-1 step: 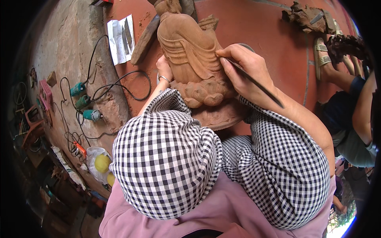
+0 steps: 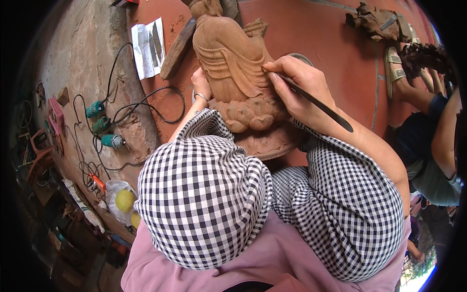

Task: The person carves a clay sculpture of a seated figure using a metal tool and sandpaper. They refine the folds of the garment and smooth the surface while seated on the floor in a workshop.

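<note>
A carved wooden statue (image 2: 233,68) of a robed figure on a lotus base stands on the red floor, just beyond my knees in checked trousers. My left hand (image 2: 202,86), a bangle on its wrist, grips the statue's left side low down. My right hand (image 2: 297,87) pinches a thin dark carving tool (image 2: 318,104) like a pen. The tool's tip rests on the robe at the statue's right side, and its long handle slants back over my forearm.
Three teal power tools (image 2: 102,125) with black cables lie on the grey ground to the left. A sheet of paper (image 2: 148,47), a wood offcut (image 2: 176,49) and a bag of yellow fruit (image 2: 124,199) are nearby. Another person's sandalled foot (image 2: 395,68) and a rough carving (image 2: 374,22) are at the right.
</note>
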The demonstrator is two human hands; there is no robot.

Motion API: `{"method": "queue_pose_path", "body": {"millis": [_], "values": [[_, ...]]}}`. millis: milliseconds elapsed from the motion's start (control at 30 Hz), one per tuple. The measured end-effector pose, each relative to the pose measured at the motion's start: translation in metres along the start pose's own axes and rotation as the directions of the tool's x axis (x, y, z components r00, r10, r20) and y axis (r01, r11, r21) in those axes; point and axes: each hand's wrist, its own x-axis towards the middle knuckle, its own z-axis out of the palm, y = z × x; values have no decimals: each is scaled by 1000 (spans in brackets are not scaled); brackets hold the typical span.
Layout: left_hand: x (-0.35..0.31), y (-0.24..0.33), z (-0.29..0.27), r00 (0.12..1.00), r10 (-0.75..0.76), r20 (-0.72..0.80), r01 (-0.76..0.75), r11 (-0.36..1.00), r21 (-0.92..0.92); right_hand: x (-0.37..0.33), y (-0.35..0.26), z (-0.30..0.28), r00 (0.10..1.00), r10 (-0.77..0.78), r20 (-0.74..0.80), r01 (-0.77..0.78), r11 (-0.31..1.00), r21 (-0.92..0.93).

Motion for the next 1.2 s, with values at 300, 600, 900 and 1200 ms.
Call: {"method": "queue_pose_path", "body": {"millis": [300,600,900,1200], "values": [[-1,9,-2,1000,-14,0,14,1000,25,1,-5,-2,999,33,22,-34,999,13],[-4,25,-3,1000,-18,4,18,999,28,-4,18,-8,848,526,57,-397,561,727],[-2,17,1,1000,-14,-3,14,1000,18,7,16,-12,753,612,242,-637,587,499],[-1,9,-1,1000,20,-3,-20,998,55,14,28,-14,794,559,238,-605,691,397]]}}
